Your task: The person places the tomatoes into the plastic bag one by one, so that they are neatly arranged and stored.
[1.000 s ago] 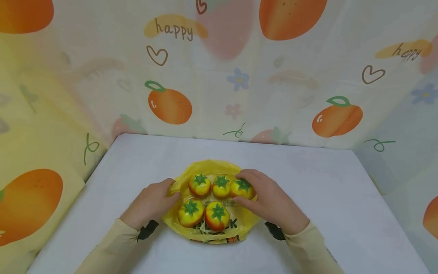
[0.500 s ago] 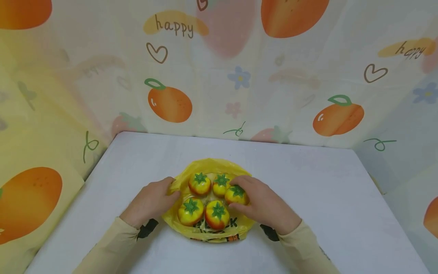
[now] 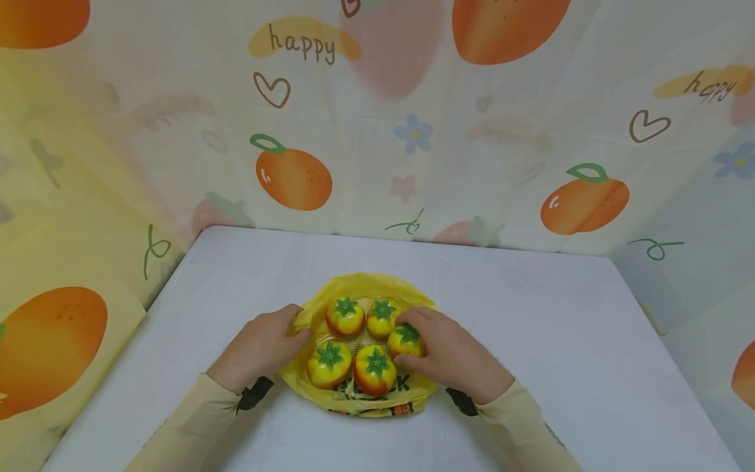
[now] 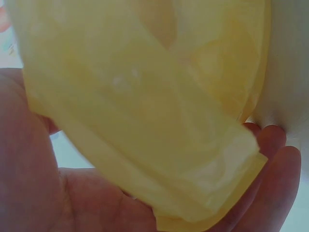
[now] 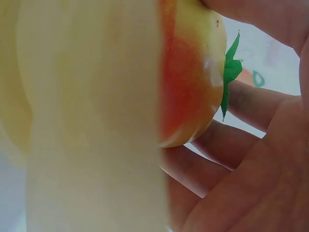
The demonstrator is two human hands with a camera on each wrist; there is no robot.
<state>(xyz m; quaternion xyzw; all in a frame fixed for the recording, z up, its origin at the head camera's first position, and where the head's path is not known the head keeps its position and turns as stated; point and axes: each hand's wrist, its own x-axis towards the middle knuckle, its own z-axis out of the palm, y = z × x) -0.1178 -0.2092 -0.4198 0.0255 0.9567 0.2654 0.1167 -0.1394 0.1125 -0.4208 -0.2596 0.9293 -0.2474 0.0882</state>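
Note:
A yellow plastic bag (image 3: 366, 283) lies with its mouth spread wide on the table. Several yellow-and-red toy tomatoes (image 3: 345, 320) with green star-shaped leaves sit inside it. My right hand (image 3: 451, 347) curls its fingers and thumb round the rightmost toy tomato (image 3: 407, 342) within the bag. In the right wrist view that same tomato (image 5: 193, 82) shows between thumb and fingers, partly hidden by a fold of the bag. At the bag's left rim, my left hand (image 3: 256, 347) holds the thin plastic; the left wrist view shows the film (image 4: 145, 121) between thumb and fingers.
The bag rests on a white table (image 3: 519, 295). Behind and at the sides hangs a fruit-printed cloth (image 3: 354, 131). Dark wrist-worn pieces (image 3: 255, 394) sit under both wrists.
My right hand has moved left and slightly toward me, bringing the rightmost tomato closer to the others in the bag. My left hand has stayed at the left rim.

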